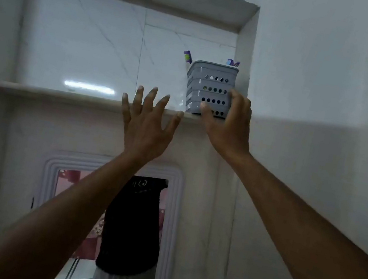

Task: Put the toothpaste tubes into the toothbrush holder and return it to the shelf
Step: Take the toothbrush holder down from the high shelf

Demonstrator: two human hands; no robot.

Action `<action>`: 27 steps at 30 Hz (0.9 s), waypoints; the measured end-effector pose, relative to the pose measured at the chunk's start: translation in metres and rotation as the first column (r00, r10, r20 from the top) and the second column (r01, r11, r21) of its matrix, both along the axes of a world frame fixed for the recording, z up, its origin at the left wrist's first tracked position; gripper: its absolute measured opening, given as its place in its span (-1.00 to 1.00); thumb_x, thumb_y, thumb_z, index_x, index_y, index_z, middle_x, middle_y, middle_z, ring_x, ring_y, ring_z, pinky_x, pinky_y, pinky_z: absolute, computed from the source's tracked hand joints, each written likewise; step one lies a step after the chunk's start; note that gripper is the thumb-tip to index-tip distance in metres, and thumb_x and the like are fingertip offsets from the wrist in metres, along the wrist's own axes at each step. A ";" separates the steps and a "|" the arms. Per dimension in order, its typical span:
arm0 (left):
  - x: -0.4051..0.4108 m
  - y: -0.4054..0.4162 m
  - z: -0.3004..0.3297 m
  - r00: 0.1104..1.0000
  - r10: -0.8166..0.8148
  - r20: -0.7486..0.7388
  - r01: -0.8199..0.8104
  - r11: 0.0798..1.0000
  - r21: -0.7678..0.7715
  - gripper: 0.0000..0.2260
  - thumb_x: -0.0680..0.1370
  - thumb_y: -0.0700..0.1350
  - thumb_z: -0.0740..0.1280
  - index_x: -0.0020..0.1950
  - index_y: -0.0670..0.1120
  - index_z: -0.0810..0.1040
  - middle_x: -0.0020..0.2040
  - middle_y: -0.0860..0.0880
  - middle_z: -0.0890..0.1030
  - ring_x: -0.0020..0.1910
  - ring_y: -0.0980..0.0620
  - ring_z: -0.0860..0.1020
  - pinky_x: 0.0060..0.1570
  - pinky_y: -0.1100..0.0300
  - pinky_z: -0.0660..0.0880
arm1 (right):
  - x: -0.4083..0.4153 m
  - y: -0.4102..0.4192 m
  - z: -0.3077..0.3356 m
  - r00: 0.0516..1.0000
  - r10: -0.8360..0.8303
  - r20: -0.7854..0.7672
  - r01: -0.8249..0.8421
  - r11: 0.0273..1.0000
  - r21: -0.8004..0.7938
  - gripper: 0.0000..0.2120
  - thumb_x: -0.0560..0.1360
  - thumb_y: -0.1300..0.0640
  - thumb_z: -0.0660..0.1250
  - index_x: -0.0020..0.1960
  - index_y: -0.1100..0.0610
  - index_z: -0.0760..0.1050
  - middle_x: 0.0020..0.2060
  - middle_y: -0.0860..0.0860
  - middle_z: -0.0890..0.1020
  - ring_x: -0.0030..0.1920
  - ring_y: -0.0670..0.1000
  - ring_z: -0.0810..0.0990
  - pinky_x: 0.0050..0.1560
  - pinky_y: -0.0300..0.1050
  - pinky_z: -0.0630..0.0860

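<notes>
The grey perforated toothbrush holder (209, 89) stands upright at the right end of the shelf (51, 92), close against the right wall of the recess. Two toothpaste tubes poke above its rim: one with a purple and green end (187, 56) at the left rear corner, another with a blue and purple end (232, 62) at the right rear.

The right hand (226, 124) reaches up to the holder's near right corner, its grip spread apart; the thumb lies across the lower front face and the fingertips (234, 93) rest on the right edge, but whether it is pressing or only touching cannot be told. The left hand (148, 120) is just left of the holder, fingers splayed wide and holding nothing, its palm level with the shelf's front lip.

The shelf is the floor of a niche lined with pale marble tile (84, 43), set in a white wall. Below it hangs a mirror (104, 223) in a ribbed white frame, reflecting a person in a dark top.
</notes>
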State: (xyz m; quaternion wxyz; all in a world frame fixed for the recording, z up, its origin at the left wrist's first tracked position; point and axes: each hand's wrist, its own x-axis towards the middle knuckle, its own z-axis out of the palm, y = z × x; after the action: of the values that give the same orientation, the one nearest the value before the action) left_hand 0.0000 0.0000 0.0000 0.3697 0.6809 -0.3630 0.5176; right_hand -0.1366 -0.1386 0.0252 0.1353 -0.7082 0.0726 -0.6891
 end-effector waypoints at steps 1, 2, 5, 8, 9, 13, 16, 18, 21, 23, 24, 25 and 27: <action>0.002 -0.001 -0.001 1.000 0.026 0.011 -0.026 1.000 -0.011 -0.39 0.69 0.41 0.06 0.62 0.13 0.42 0.72 0.02 0.26 0.76 -0.07 0.00 0.65 -0.14 -0.36 | 0.007 -0.001 0.005 1.000 -0.011 0.006 0.011 1.000 0.007 -0.17 0.56 -0.29 0.48 0.63 0.12 0.28 0.50 0.09 0.41 0.47 0.09 0.44 0.39 0.05 0.53; 0.006 -0.002 -0.001 0.999 0.046 0.021 -0.046 0.999 -0.029 -0.41 0.69 0.40 0.07 0.61 0.14 0.43 0.71 0.02 0.28 0.76 -0.07 0.02 0.64 -0.11 -0.38 | 0.013 -0.001 0.010 1.000 -0.026 -0.008 0.026 0.999 0.039 -0.09 0.54 -0.32 0.49 0.67 0.12 0.22 0.52 0.09 0.38 0.48 0.10 0.43 0.39 0.08 0.53; 0.012 -0.008 -0.005 0.995 0.070 0.073 -0.065 0.996 -0.060 -0.44 0.70 0.38 0.10 0.60 0.14 0.44 0.70 0.03 0.29 0.75 -0.08 0.06 0.63 -0.07 -0.40 | 0.025 -0.001 0.019 0.998 -0.028 -0.048 0.034 0.993 0.110 0.13 0.45 -0.37 0.56 0.74 0.12 0.08 0.54 0.11 0.38 0.49 0.09 0.45 0.33 0.03 0.55; 0.015 -0.008 -0.004 0.992 0.087 0.088 -0.081 0.994 -0.071 -0.45 0.71 0.37 0.10 0.60 0.14 0.45 0.70 0.03 0.29 0.74 -0.09 0.09 0.67 -0.13 -0.30 | 0.031 -0.005 0.019 1.000 -0.015 -0.021 0.018 0.991 0.130 0.23 0.33 -0.46 0.56 0.73 0.07 0.07 0.49 0.07 0.47 0.41 0.09 0.56 0.24 0.14 0.68; 0.015 -0.008 -0.004 0.992 0.094 0.090 -0.088 0.994 -0.072 -0.45 0.71 0.37 0.10 0.60 0.13 0.45 0.69 0.02 0.29 0.74 -0.09 0.09 0.67 -0.14 -0.28 | 0.031 -0.004 0.019 1.000 -0.007 -0.005 0.007 0.989 0.148 0.21 0.30 -0.47 0.57 0.71 0.06 0.12 0.46 0.04 0.51 0.37 0.07 0.59 0.21 0.12 0.70; 0.009 -0.005 -0.004 0.995 0.080 0.058 -0.078 0.996 -0.038 -0.45 0.70 0.37 0.08 0.58 0.12 0.47 0.67 0.01 0.34 0.73 -0.10 0.12 0.67 -0.17 -0.27 | 0.016 0.003 0.016 0.993 0.071 0.098 -0.087 0.982 0.169 0.06 0.28 -0.33 0.66 0.61 0.03 0.29 0.35 -0.07 0.58 0.24 -0.05 0.62 0.07 -0.22 0.60; 0.002 0.003 -0.003 0.998 0.054 0.013 -0.055 0.998 0.014 -0.44 0.70 0.35 0.08 0.59 0.11 0.47 0.67 0.00 0.35 0.73 -0.11 0.13 0.68 -0.23 -0.23 | 0.000 0.012 0.009 0.975 0.153 0.160 -0.178 0.971 0.160 0.13 0.28 -0.29 0.66 0.66 0.05 0.22 0.40 -0.04 0.57 0.29 -0.04 0.64 0.11 -0.20 0.66; -0.005 0.010 -0.004 1.000 0.006 -0.010 -0.005 0.999 0.040 -0.42 0.70 0.35 0.10 0.62 0.08 0.42 0.69 -0.02 0.33 0.73 -0.10 0.13 0.68 -0.22 -0.22 | -0.015 0.019 0.007 0.967 0.170 0.192 -0.199 0.969 0.147 0.20 0.26 -0.33 0.64 0.70 0.06 0.16 0.46 -0.01 0.53 0.36 -0.01 0.61 0.21 -0.04 0.70; -0.021 0.023 -0.011 0.995 -0.101 -0.022 0.102 0.995 0.021 -0.41 0.70 0.33 0.14 0.64 0.05 0.39 0.67 -0.02 0.36 0.70 -0.06 0.22 0.70 -0.20 -0.06 | -0.040 0.032 0.002 0.949 0.207 0.237 -0.243 0.961 0.130 0.21 0.26 -0.35 0.67 0.69 0.08 0.18 0.49 -0.02 0.53 0.40 -0.02 0.60 0.20 -0.17 0.69; -0.038 0.030 -0.020 0.987 -0.156 -0.046 0.157 0.987 0.020 -0.41 0.70 0.31 0.16 0.65 0.03 0.38 0.64 -0.02 0.40 0.65 -0.05 0.31 0.67 -0.20 0.10 | -0.058 0.040 -0.010 0.940 0.247 0.236 -0.283 0.950 0.132 0.17 0.26 -0.29 0.72 0.67 0.08 0.23 0.48 -0.04 0.56 0.38 -0.06 0.62 0.17 -0.35 0.64; -0.046 0.034 -0.027 0.983 -0.173 -0.067 0.175 0.984 0.023 -0.41 0.70 0.31 0.17 0.65 0.02 0.37 0.63 -0.03 0.42 0.62 -0.06 0.35 0.63 -0.21 0.18 | -0.066 0.045 -0.020 0.942 0.248 0.227 -0.283 0.950 0.135 0.15 0.27 -0.27 0.74 0.65 0.08 0.25 0.46 -0.05 0.58 0.36 -0.09 0.63 0.12 -0.45 0.59; -0.053 0.037 -0.036 0.978 -0.190 -0.090 0.194 0.980 0.034 -0.41 0.70 0.31 0.18 0.64 0.02 0.37 0.61 -0.04 0.44 0.59 -0.08 0.39 0.59 -0.22 0.27 | -0.074 0.049 -0.033 0.945 0.242 0.218 -0.276 0.951 0.141 0.12 0.27 -0.25 0.75 0.63 0.09 0.28 0.44 -0.07 0.59 0.33 -0.11 0.64 0.07 -0.51 0.53; -0.065 0.044 -0.060 0.964 -0.220 -0.148 0.232 0.970 0.072 -0.41 0.70 0.31 0.18 0.63 0.02 0.38 0.56 -0.06 0.49 0.53 -0.09 0.44 0.51 -0.21 0.37 | -0.088 0.053 -0.064 0.949 0.243 0.199 -0.277 0.946 0.168 0.09 0.25 -0.25 0.76 0.59 0.08 0.31 0.40 -0.10 0.60 0.27 -0.15 0.64 0.03 -0.54 0.50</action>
State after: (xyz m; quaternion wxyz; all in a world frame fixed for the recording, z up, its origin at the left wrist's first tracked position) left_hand -0.0645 0.0443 -0.0602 0.4200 0.6852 -0.4343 0.4068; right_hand -0.2248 -0.0855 -0.0392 0.2996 -0.6315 0.0327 -0.7144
